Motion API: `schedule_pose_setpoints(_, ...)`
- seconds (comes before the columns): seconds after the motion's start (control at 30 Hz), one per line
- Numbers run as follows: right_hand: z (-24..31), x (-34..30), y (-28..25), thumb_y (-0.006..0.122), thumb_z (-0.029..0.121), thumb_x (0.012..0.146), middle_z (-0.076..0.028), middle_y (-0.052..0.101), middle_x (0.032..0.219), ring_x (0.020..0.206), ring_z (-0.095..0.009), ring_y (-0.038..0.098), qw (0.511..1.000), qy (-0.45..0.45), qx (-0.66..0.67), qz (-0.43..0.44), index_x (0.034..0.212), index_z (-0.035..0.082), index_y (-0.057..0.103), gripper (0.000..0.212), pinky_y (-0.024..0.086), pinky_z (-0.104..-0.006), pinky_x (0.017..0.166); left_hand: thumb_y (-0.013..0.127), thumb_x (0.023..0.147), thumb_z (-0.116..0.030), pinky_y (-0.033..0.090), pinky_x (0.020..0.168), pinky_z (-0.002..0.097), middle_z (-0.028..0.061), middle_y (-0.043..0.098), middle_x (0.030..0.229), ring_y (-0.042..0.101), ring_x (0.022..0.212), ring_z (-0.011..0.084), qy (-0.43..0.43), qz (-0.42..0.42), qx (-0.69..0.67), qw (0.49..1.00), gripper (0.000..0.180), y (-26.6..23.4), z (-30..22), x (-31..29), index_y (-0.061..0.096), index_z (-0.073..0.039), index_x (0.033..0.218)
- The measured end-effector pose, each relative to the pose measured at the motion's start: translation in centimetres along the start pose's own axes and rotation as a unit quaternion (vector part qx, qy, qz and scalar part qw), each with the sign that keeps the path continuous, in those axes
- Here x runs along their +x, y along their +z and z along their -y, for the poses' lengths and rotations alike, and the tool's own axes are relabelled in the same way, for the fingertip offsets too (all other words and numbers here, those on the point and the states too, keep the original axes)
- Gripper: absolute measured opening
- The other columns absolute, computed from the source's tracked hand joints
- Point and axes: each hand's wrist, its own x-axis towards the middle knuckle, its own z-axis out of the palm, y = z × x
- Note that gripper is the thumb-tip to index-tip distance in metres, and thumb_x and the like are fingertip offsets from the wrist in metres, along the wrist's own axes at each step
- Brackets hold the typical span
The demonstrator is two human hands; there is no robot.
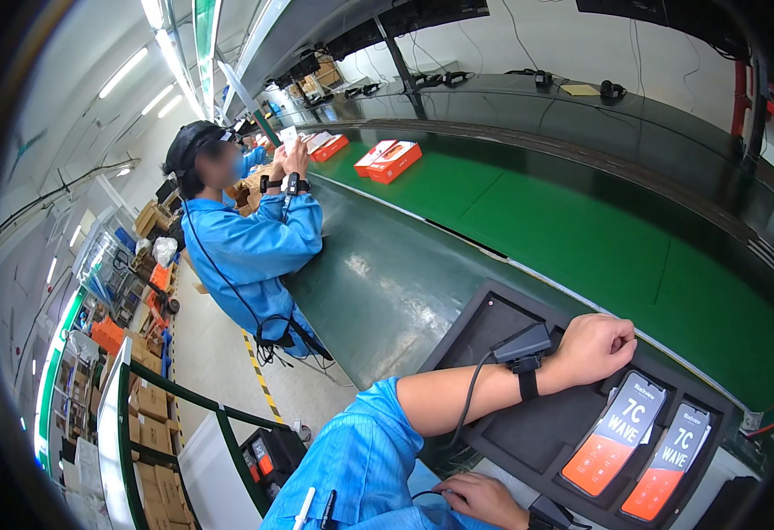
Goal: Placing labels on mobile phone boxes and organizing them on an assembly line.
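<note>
My left hand (595,346) is a closed fist with a black wrist device and cable strapped behind it. It rests on a black foam tray (493,322), just above the upper of two phones. Both phones (612,433) (670,461) lie side by side in tray slots, their screens dark and orange. I see nothing in the fist. My right hand (484,499) is at the bottom edge, fingers lying loosely on my blue left sleeve (360,459) beside a thin cable; it grips nothing that I can see.
A green conveyor belt (581,230) runs behind the tray, with orange boxes (389,159) on it further along. A co-worker in a blue coat (250,243) stands at the belt, hands raised holding something white. Shelves of cardboard boxes (153,406) stand at lower left.
</note>
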Motion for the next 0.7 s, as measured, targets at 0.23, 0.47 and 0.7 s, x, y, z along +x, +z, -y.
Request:
schedule_pose_setpoints(0.23,0.22,0.05,-0.06,0.062,0.009,0.084,-0.016,0.065,0.090,0.087,-0.035,0.062,1.000,-0.009,-0.003,-0.015,0.094,0.002,0.066,0.012,0.051,-0.0416,0.078,0.064,0.080,-0.017,0.043,0.053,0.0380,0.0071,0.056,0.060,0.058,0.057,0.0257,0.004,-0.001,0.006,1.000,0.016,0.09,0.22,-0.04,0.060,-0.006,0.070)
schedule_pose_setpoints(0.47,0.02,0.07,0.00,0.061,0.008,0.084,-0.017,0.065,0.091,0.088,-0.035,0.063,1.000,0.001,-0.004,-0.001,0.095,0.002,0.067,0.013,0.051,-0.0416,0.078,0.065,0.081,-0.018,0.044,0.054,0.0381,0.0069,0.056,0.061,0.058,0.058,0.0255,-0.007,0.011,0.006,1.000,0.016,-0.07,0.08,-0.05,0.059,-0.006,0.071)
schedule_pose_setpoints(0.7,0.21,0.03,-0.17,0.061,0.007,0.084,-0.017,0.065,0.092,0.089,-0.035,0.063,1.000,0.018,0.003,0.012,0.094,0.002,0.066,0.013,0.051,-0.0413,0.079,0.065,0.081,-0.018,0.043,0.054,0.0382,0.0066,0.055,0.060,0.057,0.058,0.0255,-0.002,0.011,0.001,1.000,0.016,-0.15,-0.02,-0.01,0.060,-0.006,0.071)
